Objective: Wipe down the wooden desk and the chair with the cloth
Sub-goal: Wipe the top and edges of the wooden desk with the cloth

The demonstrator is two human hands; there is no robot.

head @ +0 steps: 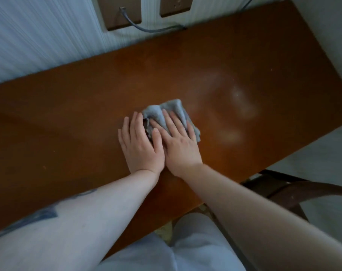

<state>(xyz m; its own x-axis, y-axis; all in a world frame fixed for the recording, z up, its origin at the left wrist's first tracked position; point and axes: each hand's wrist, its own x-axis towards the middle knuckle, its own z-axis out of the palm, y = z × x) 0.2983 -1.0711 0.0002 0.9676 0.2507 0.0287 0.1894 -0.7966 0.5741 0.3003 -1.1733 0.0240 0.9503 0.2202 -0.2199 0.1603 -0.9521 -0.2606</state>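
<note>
A crumpled grey-blue cloth (171, 112) lies on the middle of the brown wooden desk (68, 118). My right hand (179, 141) presses flat on the cloth with straight fingers. Beside it and touching it, my left hand (140, 144) lies flat, its fingertips on the cloth's left edge and its palm on the desk. To the right of the cloth the wood shows pale smeared streaks (240, 102). The dark wooden chair (295, 190) shows at the lower right, past the desk's near edge.
A white wall (29, 40) runs along the desk's far edge, with two brown outlet plates (115, 14) and a grey cable (146, 28) dropping behind the desk. Pale floor (322, 149) lies right of the desk. My light trousers (185, 251) fill the bottom.
</note>
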